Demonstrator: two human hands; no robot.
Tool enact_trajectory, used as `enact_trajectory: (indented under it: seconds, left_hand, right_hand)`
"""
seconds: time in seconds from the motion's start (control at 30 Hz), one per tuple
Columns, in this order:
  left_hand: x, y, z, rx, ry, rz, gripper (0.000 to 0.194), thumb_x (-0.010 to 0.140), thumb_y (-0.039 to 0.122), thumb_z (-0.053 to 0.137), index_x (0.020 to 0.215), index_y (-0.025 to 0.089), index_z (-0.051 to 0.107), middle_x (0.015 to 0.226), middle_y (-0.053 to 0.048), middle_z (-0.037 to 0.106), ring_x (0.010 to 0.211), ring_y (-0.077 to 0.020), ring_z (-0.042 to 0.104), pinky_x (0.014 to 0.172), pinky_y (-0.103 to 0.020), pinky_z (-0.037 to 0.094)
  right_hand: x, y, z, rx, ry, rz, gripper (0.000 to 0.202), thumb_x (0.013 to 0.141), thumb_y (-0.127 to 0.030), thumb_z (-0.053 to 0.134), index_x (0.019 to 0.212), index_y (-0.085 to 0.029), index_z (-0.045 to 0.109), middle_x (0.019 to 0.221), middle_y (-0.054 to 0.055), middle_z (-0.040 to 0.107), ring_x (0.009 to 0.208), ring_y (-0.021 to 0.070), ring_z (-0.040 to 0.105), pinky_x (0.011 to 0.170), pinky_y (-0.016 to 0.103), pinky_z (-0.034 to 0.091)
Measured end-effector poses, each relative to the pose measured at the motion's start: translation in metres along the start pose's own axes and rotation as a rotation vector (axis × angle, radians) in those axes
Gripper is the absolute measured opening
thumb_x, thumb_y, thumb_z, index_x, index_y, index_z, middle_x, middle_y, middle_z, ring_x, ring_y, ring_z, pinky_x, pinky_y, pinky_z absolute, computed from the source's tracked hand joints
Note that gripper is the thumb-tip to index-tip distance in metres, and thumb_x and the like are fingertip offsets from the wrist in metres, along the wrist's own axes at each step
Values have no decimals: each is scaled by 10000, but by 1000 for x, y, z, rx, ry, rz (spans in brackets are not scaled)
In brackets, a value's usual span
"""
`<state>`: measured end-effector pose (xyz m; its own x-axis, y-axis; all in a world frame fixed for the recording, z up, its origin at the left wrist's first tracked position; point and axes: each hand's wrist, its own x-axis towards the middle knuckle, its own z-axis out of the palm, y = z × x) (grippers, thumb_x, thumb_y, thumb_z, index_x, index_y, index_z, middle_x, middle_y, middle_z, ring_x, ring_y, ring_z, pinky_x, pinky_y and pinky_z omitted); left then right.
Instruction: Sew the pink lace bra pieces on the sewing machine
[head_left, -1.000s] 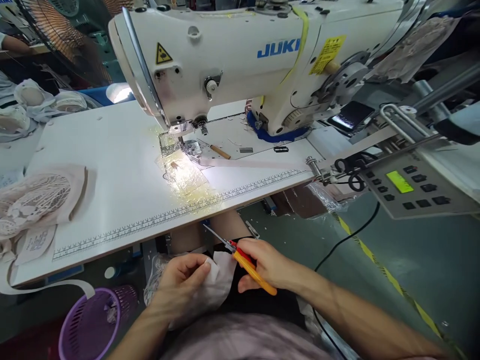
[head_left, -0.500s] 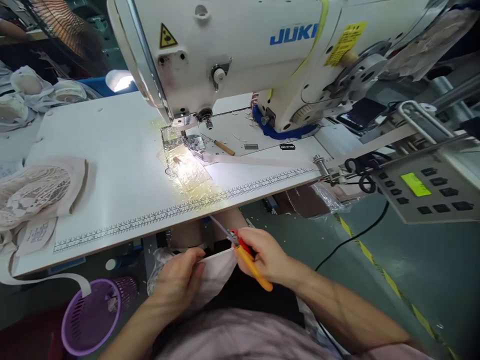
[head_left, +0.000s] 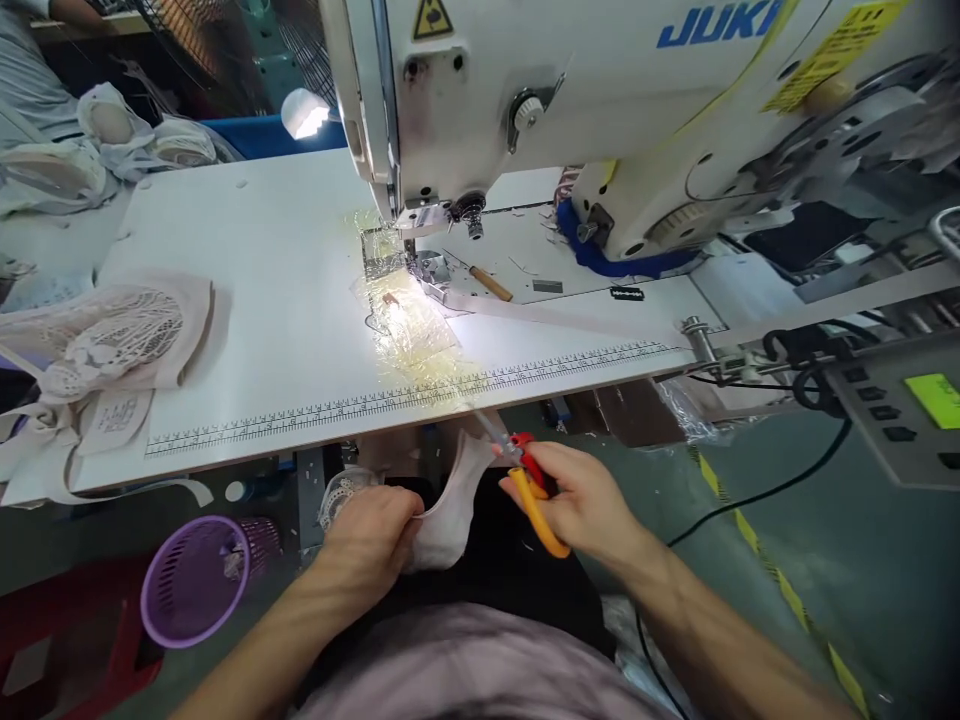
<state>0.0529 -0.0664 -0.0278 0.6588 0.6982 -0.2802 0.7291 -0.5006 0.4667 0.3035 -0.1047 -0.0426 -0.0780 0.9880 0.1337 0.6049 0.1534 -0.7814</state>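
Note:
My left hand (head_left: 373, 540) grips a small white fabric piece (head_left: 454, 497) over my lap, just below the front edge of the sewing table (head_left: 255, 300). My right hand (head_left: 581, 497) holds orange and red thread snips (head_left: 527, 478), their blades pointing up-left at the top edge of the fabric. The white JUKI sewing machine (head_left: 600, 90) stands on the table above, its needle area (head_left: 420, 250) lit by a lamp, with clear plastic film under the presser foot.
Lace fabric pieces (head_left: 112, 340) lie at the table's left edge. A purple basket (head_left: 196, 578) sits on the floor at lower left. A control panel (head_left: 911, 405) with a green screen hangs at right. A black cable and yellow floor tape run at lower right.
The view has shifted left and closer. Both hands rose toward the table edge; the fabric piece is now pulled up taller between them, with the snips at its top.

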Motion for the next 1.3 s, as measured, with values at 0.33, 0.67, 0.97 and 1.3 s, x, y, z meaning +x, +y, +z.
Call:
enact_trajectory:
  seconds: [0.33, 0.67, 0.97, 1.3]
  left_hand:
    - [-9, 8, -7, 126, -82, 146, 212, 911, 166, 456, 939, 179, 666, 899, -81, 737, 802, -257, 679, 718, -378, 491]
    - [-34, -24, -25, 250, 120, 333, 345, 987, 196, 379, 785, 202, 658, 655, -1, 642, 565, -174, 588, 648, -327, 364]
    - [-41, -43, -35, 7, 97, 246, 241, 982, 273, 471, 868, 198, 670, 756, 9, 680, 699, -143, 633, 676, -257, 418]
    - [-32, -8, -32, 162, 62, 248, 235, 921, 151, 496, 755, 206, 652, 715, -5, 619, 663, -170, 535, 721, -347, 365]
  right_hand:
    - [6, -22, 42, 310, -387, -3, 402, 748, -177, 655, 598, -217, 284, 609, -60, 393, 566, 92, 337, 506, 226, 287]
    - [-6, -11, 23, 293, -429, -81, 257, 738, -125, 596, 632, -216, 380, 671, -30, 495, 619, 116, 444, 568, 234, 363]
    - [-10, -5, 17, 274, -425, -92, 276, 779, -143, 564, 632, -218, 343, 638, -28, 453, 597, 116, 396, 547, 246, 327]
    - [4, -15, 19, 53, -409, -157, 126, 789, -108, 529, 705, -199, 507, 679, 8, 573, 611, 139, 501, 567, 249, 392]
